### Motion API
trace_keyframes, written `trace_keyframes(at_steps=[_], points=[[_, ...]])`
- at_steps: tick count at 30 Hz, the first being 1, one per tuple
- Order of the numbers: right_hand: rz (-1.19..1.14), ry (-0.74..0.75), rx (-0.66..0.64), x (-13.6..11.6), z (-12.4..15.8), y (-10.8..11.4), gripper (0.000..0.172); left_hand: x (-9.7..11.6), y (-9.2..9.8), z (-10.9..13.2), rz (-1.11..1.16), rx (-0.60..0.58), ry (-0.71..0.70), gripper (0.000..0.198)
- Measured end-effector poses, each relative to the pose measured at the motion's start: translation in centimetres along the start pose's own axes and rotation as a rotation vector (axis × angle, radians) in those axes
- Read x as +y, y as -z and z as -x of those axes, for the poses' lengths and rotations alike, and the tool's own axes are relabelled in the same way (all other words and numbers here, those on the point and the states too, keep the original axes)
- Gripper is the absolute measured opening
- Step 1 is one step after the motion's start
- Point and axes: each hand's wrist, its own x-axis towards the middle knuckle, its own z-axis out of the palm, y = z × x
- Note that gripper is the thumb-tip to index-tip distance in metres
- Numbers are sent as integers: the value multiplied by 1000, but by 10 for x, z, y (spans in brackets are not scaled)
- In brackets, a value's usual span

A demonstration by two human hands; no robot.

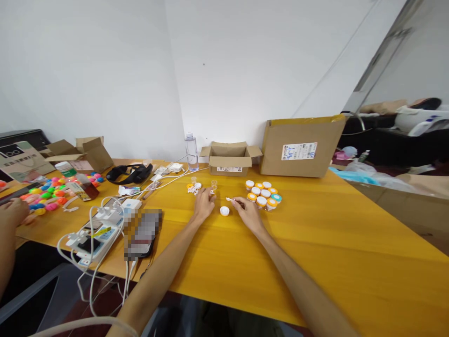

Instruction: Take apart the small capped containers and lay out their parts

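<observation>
My left hand (204, 204) rests on the yellow table (315, 243), fingers stretched toward a small clear vial (213, 186) and touching or nearly touching it. My right hand (246, 209) is closed in a pinch on a small white strip (229, 200). A white round cap (224, 211) lies on the table between the two hands. Just right of my right hand stands a cluster of several small jars with white, orange and teal lids (264, 194). More small vials and a white cap (193, 186) sit beyond my left hand.
An open small cardboard box (230, 158), a large box (300, 146) and a water bottle (191, 151) stand at the back. A power strip with white cables (94, 234), a blurred phone (142, 233) and colourful balls (45, 196) lie left. Another person's hand (12, 211) is at the far left.
</observation>
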Motion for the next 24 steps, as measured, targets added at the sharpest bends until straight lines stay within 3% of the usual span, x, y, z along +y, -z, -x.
trace_keyframes(at_steps=[4, 7, 10, 16, 24], points=[[-3, 6, -4, 2, 0, 0, 33, 8, -1, 2, 177, -141, -60, 19], [2, 18, -16, 0, 0, 1, 34, 13, -2, 5, 264, -286, -88, 25], [-8, 33, -31, -1, 0, 1, 34, 16, -2, 5, 309, -357, -91, 26], [-11, 35, -44, -1, 0, 0, 30, 14, -1, 4, 367, -380, -41, 25], [-24, 37, -52, -1, 0, 0, 31, 15, -1, 4, 407, -367, -86, 19]])
